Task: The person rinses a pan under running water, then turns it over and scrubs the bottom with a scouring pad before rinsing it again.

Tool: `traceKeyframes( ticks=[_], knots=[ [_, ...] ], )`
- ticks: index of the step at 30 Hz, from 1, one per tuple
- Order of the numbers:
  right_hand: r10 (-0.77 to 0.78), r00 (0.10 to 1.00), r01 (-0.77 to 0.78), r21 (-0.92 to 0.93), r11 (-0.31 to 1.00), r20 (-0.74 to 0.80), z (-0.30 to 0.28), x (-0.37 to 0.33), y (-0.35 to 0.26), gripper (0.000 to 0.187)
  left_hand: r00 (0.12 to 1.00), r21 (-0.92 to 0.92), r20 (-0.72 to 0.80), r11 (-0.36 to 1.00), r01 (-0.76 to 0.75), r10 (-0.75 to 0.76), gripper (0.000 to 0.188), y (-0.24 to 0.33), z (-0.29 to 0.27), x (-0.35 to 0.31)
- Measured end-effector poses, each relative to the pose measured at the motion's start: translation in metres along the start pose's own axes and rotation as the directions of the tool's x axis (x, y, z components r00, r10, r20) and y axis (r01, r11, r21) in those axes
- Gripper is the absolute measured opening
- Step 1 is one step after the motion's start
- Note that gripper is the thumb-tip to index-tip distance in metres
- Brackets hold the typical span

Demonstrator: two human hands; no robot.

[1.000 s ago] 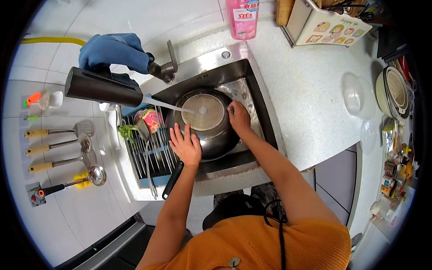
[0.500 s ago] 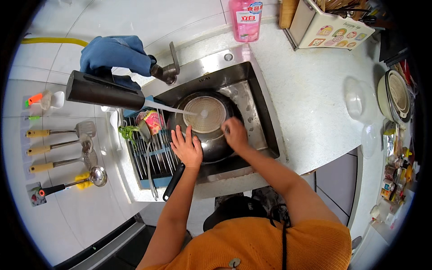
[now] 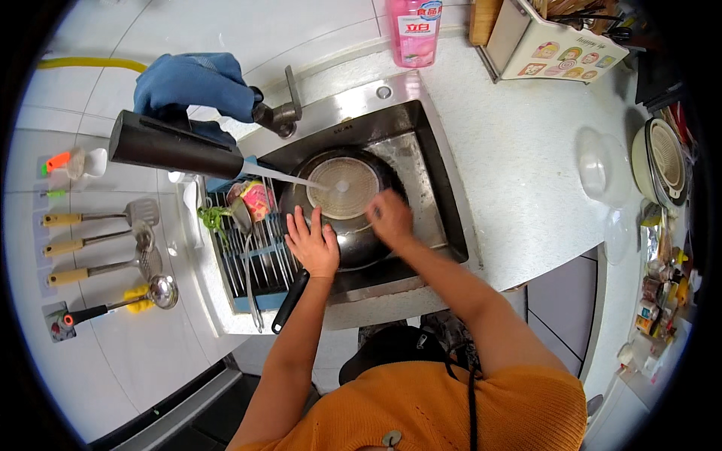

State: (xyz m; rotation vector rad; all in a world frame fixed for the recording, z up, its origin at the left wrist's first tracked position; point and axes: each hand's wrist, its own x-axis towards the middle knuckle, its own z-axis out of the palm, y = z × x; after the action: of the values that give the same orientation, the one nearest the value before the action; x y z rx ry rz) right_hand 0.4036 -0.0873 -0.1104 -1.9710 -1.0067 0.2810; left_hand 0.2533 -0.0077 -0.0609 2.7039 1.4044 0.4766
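An overturned dark pan lies in the steel sink, its round pale base facing up and its black handle pointing toward me at the left. Water runs from the dark faucet onto that base. My left hand rests flat on the pan's left side, fingers spread. Curled at the right edge of the base is my right hand; whatever its fingers hold is hidden and slightly blurred.
A blue-edged dish rack with a ladle and green leaves adjoins the sink's left side. A blue cloth drapes the faucet. Behind stands a pink detergent bottle. Clear plastic containers sit on the right counter; utensils hang on the left wall.
My right hand has shifted slightly left and up along the edge of the pan's base. The left hand stays in place, and water keeps running.
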Motion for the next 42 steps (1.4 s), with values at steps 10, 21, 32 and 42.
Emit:
traceKeyframes(
  ticks=[10, 21, 32, 42],
  knots=[
    [-0.248, 0.953, 0.226, 0.133, 0.965, 0.176, -0.016, -0.005, -0.026, 0.01, 1.0, 0.005, 0.001, 1.0, 0.009, -0.009, 0.041, -0.001, -0.002, -0.001],
    [-0.255, 0.962, 0.236, 0.174, 0.956, 0.095, -0.018, 0.006, 0.002, 0.011, 1.0, 0.013, 0.002, 1.0, -0.01, 0.01, 0.042, -0.001, 0.0, -0.002],
    [-0.47, 0.814, 0.423, 0.208, 0.882, 0.341, -0.03, 0.029, -0.002, 0.008, 1.0, -0.004, 0.001, 1.0, -0.003, 0.003, 0.041, 0.002, -0.002, 0.002],
    [-0.47, 0.801, 0.413, 0.226, 0.882, 0.371, -0.02, 0.044, -0.001, 0.011, 1.0, -0.016, 0.017, 1.0, -0.002, 0.002, 0.043, 0.001, 0.0, -0.003]
  ],
)
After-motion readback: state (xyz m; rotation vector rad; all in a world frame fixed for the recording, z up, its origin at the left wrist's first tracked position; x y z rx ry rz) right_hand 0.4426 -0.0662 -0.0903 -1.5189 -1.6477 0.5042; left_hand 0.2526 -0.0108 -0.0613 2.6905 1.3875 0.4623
